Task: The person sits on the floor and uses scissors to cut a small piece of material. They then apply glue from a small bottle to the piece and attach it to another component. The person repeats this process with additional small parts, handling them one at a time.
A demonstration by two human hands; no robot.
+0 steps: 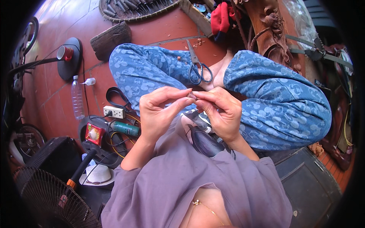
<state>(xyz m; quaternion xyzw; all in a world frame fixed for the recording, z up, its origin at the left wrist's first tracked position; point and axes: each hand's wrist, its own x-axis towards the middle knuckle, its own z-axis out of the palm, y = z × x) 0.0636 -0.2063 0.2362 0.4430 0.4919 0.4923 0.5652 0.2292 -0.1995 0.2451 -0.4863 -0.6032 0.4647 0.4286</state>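
Both hands, the left hand (pixel 159 114) and right hand (pixel 222 114), pinch one small brownish piece (pixel 193 95) between their fingertips just below the scissors (pixel 197 66) lying on the lap, so the handwork appears mid-way, the piece not yet set down.

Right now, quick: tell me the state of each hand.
Left hand: fingertips pinched shut on the small brown piece.
Right hand: fingertips pinched on the same small brown piece, from the other side.

A red tiled floor (pixel 159 30) carries a plastic bottle (pixel 77 98), power strip (pixel 114 111), and woven tray (pixel 133 11).
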